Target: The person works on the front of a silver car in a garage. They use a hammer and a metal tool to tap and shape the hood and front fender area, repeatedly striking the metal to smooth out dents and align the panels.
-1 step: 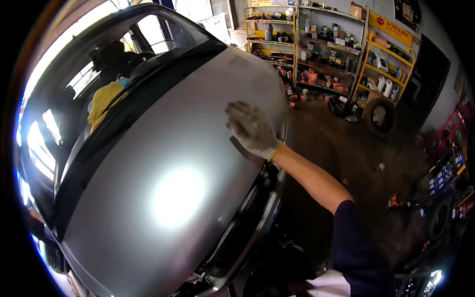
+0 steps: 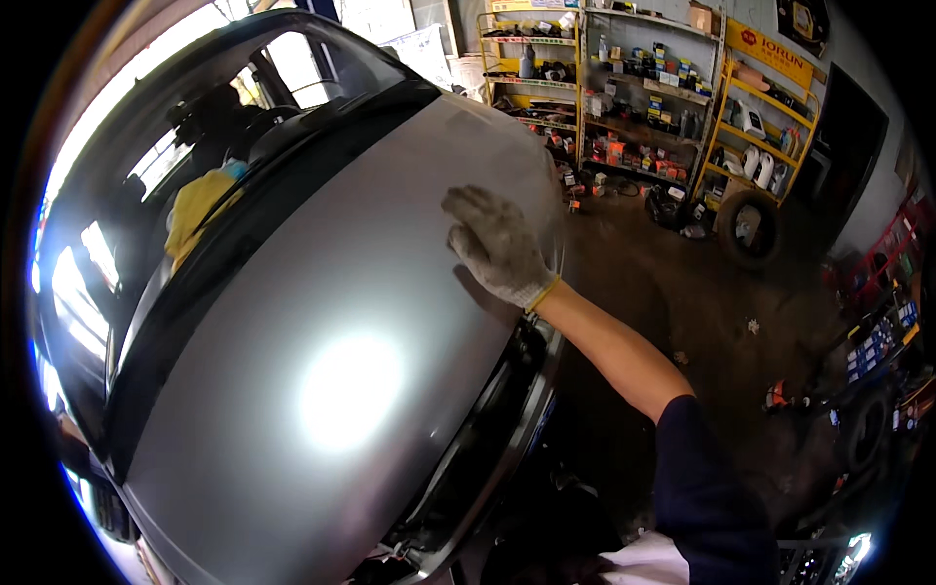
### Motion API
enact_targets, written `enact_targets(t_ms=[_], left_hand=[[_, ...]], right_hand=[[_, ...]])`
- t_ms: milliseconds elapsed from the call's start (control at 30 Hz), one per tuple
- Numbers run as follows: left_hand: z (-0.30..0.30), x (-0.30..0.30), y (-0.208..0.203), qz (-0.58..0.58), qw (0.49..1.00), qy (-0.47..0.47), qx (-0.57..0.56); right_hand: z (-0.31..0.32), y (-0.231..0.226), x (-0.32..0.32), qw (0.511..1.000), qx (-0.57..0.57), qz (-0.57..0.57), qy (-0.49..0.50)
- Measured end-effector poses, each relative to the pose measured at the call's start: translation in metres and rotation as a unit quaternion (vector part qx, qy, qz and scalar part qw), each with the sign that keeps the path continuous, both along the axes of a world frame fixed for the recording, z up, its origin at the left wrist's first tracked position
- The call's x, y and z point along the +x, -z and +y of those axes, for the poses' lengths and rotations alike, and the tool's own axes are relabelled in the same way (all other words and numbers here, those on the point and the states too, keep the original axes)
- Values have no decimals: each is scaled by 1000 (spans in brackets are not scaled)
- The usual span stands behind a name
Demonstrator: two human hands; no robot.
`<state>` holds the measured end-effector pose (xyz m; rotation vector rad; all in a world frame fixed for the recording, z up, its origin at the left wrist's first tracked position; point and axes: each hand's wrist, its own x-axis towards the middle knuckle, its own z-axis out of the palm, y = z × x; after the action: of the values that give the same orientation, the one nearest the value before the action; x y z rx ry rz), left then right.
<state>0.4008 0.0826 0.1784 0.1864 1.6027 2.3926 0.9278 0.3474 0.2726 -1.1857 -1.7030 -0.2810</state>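
Note:
My right hand [image 2: 497, 249], in a dirty grey-white work glove with a yellow cuff, is over the far front part of a silver-grey car hood [image 2: 263, 322]. Its palm faces down, its fingers are extended, and it holds nothing. The hand casts a shadow on the paint, and I cannot tell how firmly it touches. Along the hood's front edge runs a dark gap [image 2: 468, 439], with the car's front trim below it. A round, bright reflection lies mid-hood. My left hand is out of view.
Behind the hood is the windshield, with a yellow cloth [image 2: 200, 214] near its base. Metal shelves [image 2: 648, 83] with bottles and boxes line the far wall, beside a yellow rack [image 2: 760, 122]. A tire [image 2: 749, 230] leans there. Small debris lies on the dark floor [image 2: 673, 283].

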Motion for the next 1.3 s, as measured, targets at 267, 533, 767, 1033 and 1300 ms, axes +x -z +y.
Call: enact_targets(t_ms=[267,533,767,1033,1300], left_hand=[[115,168,6,-13,988,155,-21],[154,250,-1,-22,970,241,-24],[184,295,-6,-8,957,288,-46],[213,344,-8,3,944,324,-60],[248,354,-6,5,945,316,-81]], right_hand=[[78,102,46,980,-150,-8,129],[69,23,75,995,-68,14,77],[58,56,84,980,-170,-14,105],[54,78,108,996,-40,78,36],[64,100,127,991,53,113,-49]])
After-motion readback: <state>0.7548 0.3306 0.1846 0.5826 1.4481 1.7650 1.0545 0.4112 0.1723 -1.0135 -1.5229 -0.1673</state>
